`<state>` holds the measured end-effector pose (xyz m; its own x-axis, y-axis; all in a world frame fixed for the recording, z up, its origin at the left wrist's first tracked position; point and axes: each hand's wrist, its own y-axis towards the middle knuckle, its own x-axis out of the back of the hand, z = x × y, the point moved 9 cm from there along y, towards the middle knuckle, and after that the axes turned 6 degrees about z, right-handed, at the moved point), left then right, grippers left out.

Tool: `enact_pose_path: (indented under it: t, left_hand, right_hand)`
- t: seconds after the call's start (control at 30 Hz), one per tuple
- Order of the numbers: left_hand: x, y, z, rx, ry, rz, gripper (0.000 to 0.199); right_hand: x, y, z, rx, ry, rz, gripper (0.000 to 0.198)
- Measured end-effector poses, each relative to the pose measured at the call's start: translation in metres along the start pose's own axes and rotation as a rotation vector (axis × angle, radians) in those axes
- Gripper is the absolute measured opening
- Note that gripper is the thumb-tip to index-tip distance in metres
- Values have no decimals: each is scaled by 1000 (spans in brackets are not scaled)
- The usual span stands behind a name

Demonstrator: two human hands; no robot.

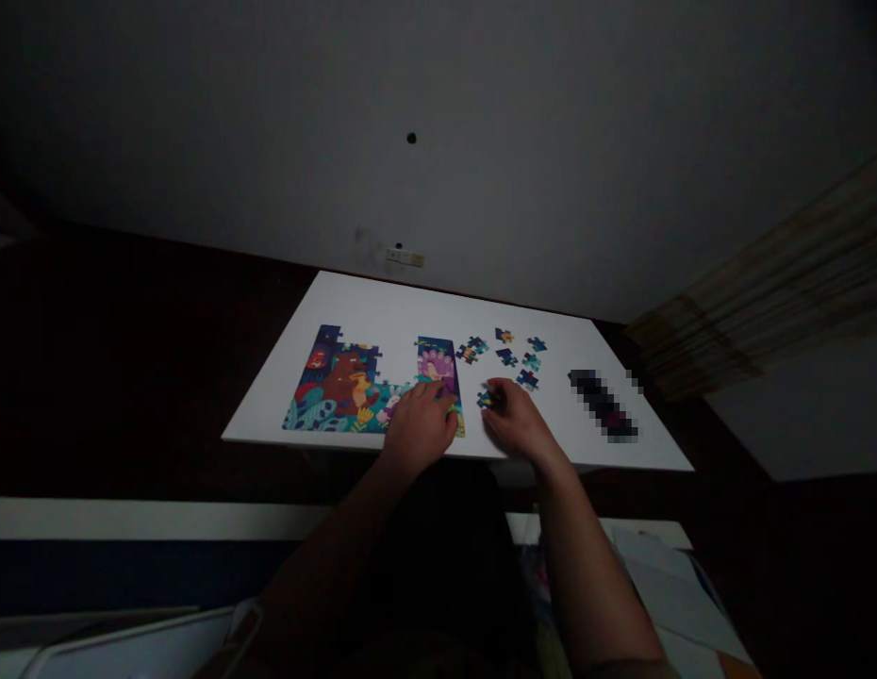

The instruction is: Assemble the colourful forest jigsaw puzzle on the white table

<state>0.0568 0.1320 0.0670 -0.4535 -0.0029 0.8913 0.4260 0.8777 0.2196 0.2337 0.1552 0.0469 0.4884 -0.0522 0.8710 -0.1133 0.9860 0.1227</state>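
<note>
A partly joined jigsaw puzzle (pixel 346 382) with a bear, a rabbit and plants lies on the white table, with a gap along its upper middle. My left hand (pixel 421 424) rests on its lower right part, fingers stretched out and covering some of the picture. Just right of the puzzle, my right hand (pixel 513 415) has its fingers closed on a dark blue puzzle piece (pixel 485 400), partly hidden by the fingers. Several loose puzzle pieces (pixel 507 357) lie beyond the right hand, some of them touching or overlapping.
The white table (pixel 382 302) stands near a grey wall with a socket strip (pixel 405 256). A dark pixelated object (pixel 603 405) lies on the table's right side. A striped curtain (pixel 764 292) hangs at the right. White papers (pixel 665 575) are at the lower right.
</note>
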Motion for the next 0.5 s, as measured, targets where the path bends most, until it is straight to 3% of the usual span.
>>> enact_pose_path:
  t: [0.13, 0.23, 0.37, 0.5]
  left_hand:
    - [1, -1, 0, -2, -4, -1, 29]
    - [1, -2, 0, -6, -7, -1, 29]
    - [1, -2, 0, -20, -9, -5, 28]
    - [0, -3, 0, -27, -7, -3, 28]
  right_hand:
    - [2, 1, -1, -14, -176, -34, 30]
    - [-2, 0, -6, -37, -181, -17, 25]
    - [-4, -1, -9, -56, -76, 5, 29]
    - [-1, 12, 2, -18, 169, 52, 19]
